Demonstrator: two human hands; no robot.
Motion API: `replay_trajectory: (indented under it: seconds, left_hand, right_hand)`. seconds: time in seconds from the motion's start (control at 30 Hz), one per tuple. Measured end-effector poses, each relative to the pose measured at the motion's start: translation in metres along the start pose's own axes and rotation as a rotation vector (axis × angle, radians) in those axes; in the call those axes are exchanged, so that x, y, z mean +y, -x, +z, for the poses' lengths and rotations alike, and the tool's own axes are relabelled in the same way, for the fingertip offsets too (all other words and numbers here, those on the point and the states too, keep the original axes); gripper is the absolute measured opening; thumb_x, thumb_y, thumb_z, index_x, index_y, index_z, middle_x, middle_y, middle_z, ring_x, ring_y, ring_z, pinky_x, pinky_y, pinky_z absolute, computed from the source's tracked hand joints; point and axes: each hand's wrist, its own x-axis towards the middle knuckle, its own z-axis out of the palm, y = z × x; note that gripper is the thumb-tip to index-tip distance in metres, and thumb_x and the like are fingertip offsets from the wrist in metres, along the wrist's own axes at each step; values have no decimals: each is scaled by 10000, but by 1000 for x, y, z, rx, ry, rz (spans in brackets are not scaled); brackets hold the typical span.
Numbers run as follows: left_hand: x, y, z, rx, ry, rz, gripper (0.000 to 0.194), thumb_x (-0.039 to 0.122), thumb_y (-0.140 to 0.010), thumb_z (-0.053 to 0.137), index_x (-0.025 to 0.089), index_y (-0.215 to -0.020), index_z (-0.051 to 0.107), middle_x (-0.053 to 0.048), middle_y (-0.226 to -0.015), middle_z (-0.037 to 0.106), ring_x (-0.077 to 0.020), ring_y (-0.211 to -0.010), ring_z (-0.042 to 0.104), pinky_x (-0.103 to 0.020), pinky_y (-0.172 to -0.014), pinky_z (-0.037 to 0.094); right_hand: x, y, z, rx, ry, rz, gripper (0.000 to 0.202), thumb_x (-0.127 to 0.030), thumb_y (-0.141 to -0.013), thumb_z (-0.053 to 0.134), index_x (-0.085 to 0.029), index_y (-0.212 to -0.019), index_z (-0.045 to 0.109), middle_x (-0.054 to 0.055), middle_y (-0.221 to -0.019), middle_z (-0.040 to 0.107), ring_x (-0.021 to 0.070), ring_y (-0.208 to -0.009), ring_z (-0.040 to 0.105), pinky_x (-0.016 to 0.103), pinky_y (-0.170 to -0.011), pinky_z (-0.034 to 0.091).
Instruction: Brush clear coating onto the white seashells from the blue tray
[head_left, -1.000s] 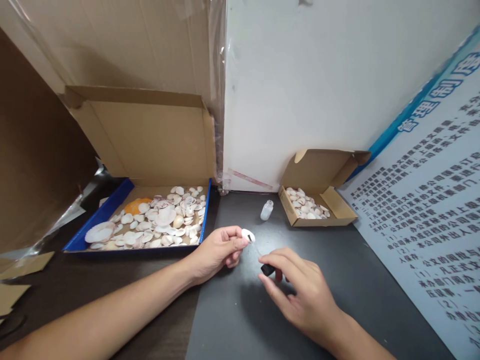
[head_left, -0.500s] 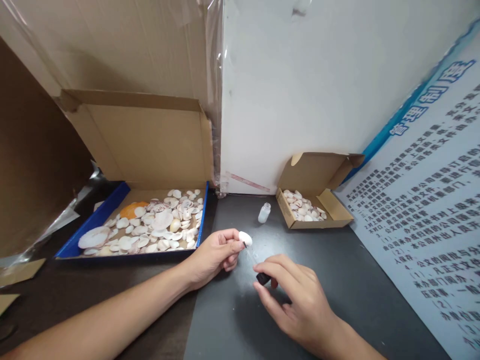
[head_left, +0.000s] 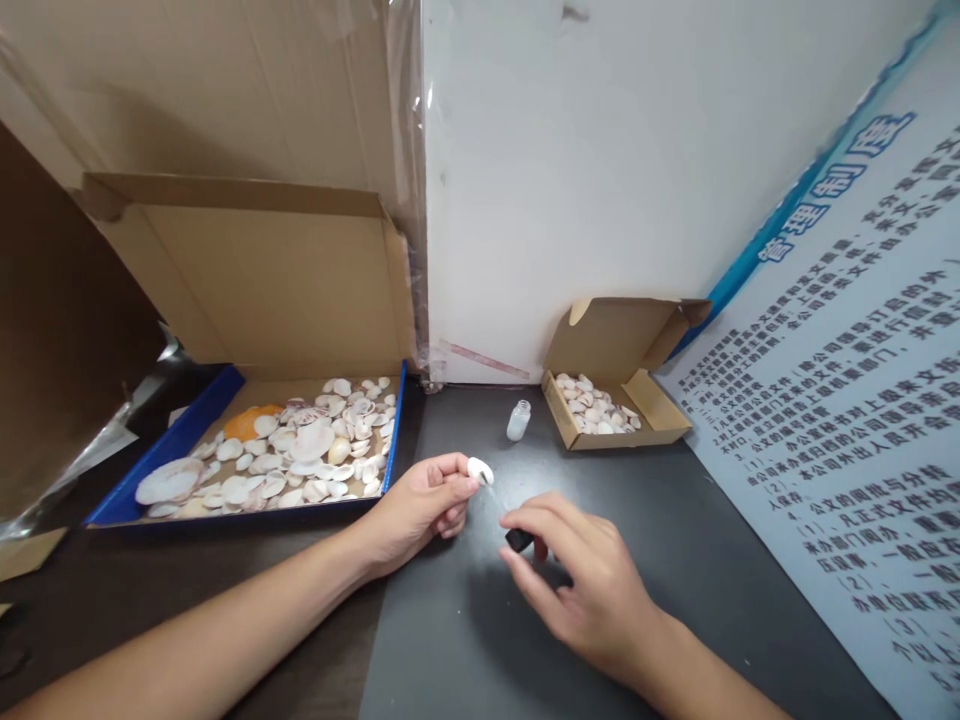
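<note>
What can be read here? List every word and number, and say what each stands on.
"管理制度": the blue heading of the wall sign.
"公文的": in a line lower on that sign.
"(2)" and "(3)": item numbers near its bottom.
Much of its remaining small print is too blurred or cut off to quote surely.
Small cardboard box: faint side marks, too small to read.
Bottle and blue box: no readable text.

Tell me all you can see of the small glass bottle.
The small glass bottle looks clear, with a narrower, uncapped neck and whitish contents or coating; which, I can't tell. It stands on the dark grey surface, left of the small cardboard box, beyond both hands. Neither hand touches it.
</note>
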Motion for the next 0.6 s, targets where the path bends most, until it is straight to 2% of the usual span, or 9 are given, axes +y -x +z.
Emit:
replay_trajectory:
  seconds: [0.17,0.5,0.6]
  left_hand:
    - [0,0,0,4,-24,-1,249,347,-832,689,161,-826,524,97,-482,386,-40,-436,273,-193,-452,211]
    - [0,0,1,-1,-23,2,239,343,-843,674,166,-830,515,99,-483,388,-40,-431,275,-191,-447,215]
    - [0,0,0,0,-28,2,240,345,-840,679,162,-841,524,99,-481,383,-40,-433,276,-192,-447,210]
  right_hand:
    - [-2,1,0,60,41,0,159,-171,-887,576,-170,-1045,596,42,-854,649,109,-643,593,213,-573,451]
    - [-1,2,-1,65,53,-45,258,-165,-927,523,-152,-1180,572,77,-942,639,120,-718,619,223,-617,491]
    - [0,2,-2,48,65,19,229,-173,-932,520,-163,-1152,582,61,-927,632,111,-689,606,222,-598,477]
